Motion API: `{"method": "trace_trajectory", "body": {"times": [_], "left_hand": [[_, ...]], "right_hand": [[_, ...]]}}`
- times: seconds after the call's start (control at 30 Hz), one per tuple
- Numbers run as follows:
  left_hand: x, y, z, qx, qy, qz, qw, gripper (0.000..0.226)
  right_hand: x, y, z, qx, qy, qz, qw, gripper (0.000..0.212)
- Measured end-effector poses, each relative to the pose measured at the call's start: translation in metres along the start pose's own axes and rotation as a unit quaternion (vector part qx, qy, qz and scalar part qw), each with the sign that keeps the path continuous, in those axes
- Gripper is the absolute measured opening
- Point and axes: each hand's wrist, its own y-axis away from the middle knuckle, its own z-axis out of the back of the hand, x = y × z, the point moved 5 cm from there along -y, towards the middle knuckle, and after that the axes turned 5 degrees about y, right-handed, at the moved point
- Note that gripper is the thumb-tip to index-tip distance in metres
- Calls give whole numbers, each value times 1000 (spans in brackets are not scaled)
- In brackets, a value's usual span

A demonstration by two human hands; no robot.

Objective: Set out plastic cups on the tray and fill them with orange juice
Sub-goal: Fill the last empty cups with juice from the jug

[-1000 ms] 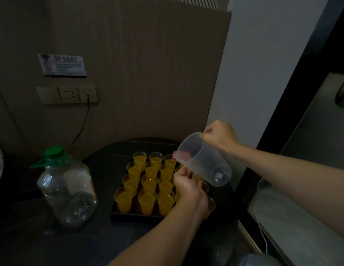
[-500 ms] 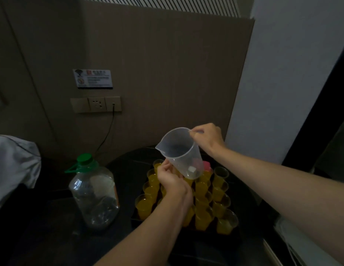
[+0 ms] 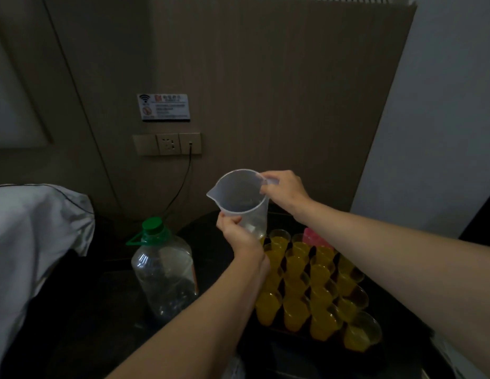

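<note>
Dark table (image 3: 107, 310), green-capped clear bottle (image 3: 164, 274) at left, tray (image 3: 298, 336) of filled cups (image 3: 295, 313) beside it

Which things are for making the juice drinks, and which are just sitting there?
For the job:
- clear plastic measuring jug, gripped by the left hand and right hand
- small clear plastic cups of orange juice

Just lying about:
- big clear plastic bottle with green cap, looking empty
- pink plastic cup
- white cloth
- beige wall socket with black cable
- white Wi-Fi sign
</note>
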Motion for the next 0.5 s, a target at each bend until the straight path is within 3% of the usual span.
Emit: {"method": "trace_trajectory", "body": {"times": [0.23,0.5], "left_hand": [[-1,-29,13,2,-20,8,1000,52],[4,-74,17,1,-62,15,998,57]], "right_hand": [[-11,-25,-26,55,-6,-5,998,62],[-26,-58,-60,50,-55,-32,997,70]]}}
